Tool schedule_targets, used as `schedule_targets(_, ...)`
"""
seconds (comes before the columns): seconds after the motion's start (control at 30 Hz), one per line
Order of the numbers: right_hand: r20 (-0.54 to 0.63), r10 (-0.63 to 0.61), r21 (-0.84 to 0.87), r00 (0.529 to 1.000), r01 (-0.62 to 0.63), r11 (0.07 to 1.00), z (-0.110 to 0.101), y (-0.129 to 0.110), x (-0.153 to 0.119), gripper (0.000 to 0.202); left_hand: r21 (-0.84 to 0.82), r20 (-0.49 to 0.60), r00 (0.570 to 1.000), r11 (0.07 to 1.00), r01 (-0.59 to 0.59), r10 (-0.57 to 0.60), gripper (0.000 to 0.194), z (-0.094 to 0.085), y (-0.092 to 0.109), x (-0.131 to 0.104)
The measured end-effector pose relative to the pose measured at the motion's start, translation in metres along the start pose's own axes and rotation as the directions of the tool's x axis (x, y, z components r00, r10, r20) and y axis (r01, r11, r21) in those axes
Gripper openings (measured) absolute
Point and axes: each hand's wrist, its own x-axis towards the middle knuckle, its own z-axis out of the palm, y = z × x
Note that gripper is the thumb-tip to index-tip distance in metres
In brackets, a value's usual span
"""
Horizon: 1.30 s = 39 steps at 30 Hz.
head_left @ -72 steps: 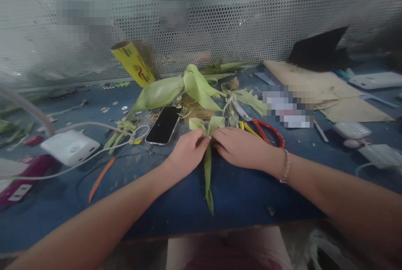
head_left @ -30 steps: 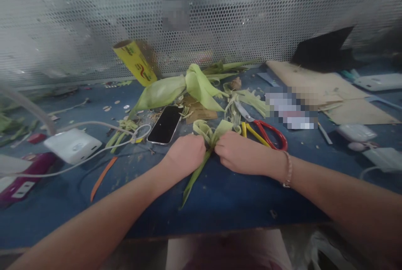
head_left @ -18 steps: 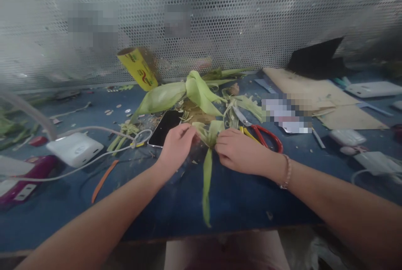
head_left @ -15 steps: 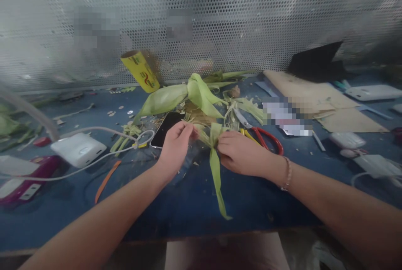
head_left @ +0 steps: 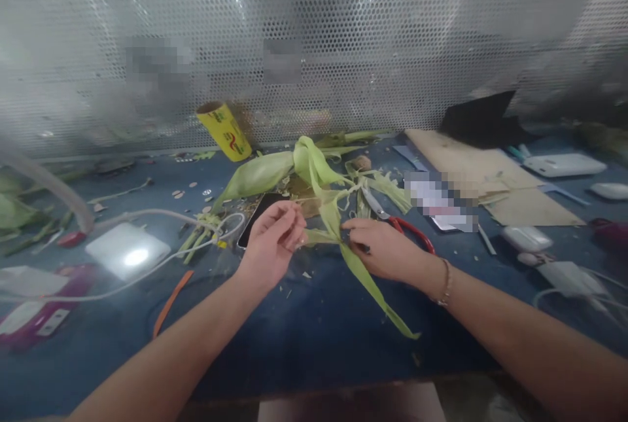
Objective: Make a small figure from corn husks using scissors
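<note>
Both hands are at the middle of the blue table, on either side of a knotted bundle of pale green leaf strips point(head_left: 330, 212). My left hand point(head_left: 275, 239) is closed, its fingertips pinching the end of a strip on the bundle's left. Against the knot's right side, my right hand point(head_left: 375, 245) curls its fingers on the leaf. One long strip point(head_left: 373, 284) slants from the knot toward the lower right. Behind lies a broad green leaf point(head_left: 260, 176). Red-handled scissors point(head_left: 415, 232) are partly hidden by my right hand.
A yellow tube point(head_left: 226, 132) leans by the perforated metal screen point(head_left: 343, 29). A black phone point(head_left: 255, 216) lies behind my left hand. At left are a white charger point(head_left: 127, 250), cables and an orange strip point(head_left: 171, 302); at right, brown cardboard point(head_left: 471, 167) and white adapters point(head_left: 527, 239).
The long strip's lower end has swung to the right. My left hand has turned, with its fingers more spread along the strip. The whole view has shifted slightly.
</note>
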Motion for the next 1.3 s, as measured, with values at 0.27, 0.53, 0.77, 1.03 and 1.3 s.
schedule_targets(0.27, 0.332, -0.12, 0.057, 0.936, 0.107, 0.993, -0.02, 0.007, -0.002, 0.021, 0.652, 0.067, 0.991, 0.746, -0.134, 0.119, 0.042, -0.004, -0.018, 0.006)
schedule_targets(0.53, 0.379, 0.439, -0.346, 0.815, -0.315, 0.884, -0.057, 0.007, -0.018, 0.034, 0.953, 0.285, 0.958, -0.095, -0.286, -0.024, 0.037, 0.007, -0.003, -0.018)
schedule_targets(0.77, 0.213, 0.604, -0.424, 0.768, -0.484, 0.766, -0.026, 0.024, -0.017, 0.027, 0.921, 0.229, 0.936, -0.252, -0.298, -0.269, 0.07, 0.035, -0.014, -0.038)
schedule_targets(1.03, 0.186, 0.657, -0.394, 0.731, -0.557, 0.731, -0.023, 0.035, -0.014, 0.037, 0.925, 0.231, 0.93, -0.232, -0.301, -0.284, 0.047, 0.034, -0.024, -0.039)
schedule_targets(1.3, 0.171, 0.645, -0.428, 0.745, -0.534, 0.73, -0.021, 0.033, -0.014, 0.042, 0.934, 0.241, 0.952, -0.221, -0.28, -0.19, 0.022, 0.017, -0.021, -0.027)
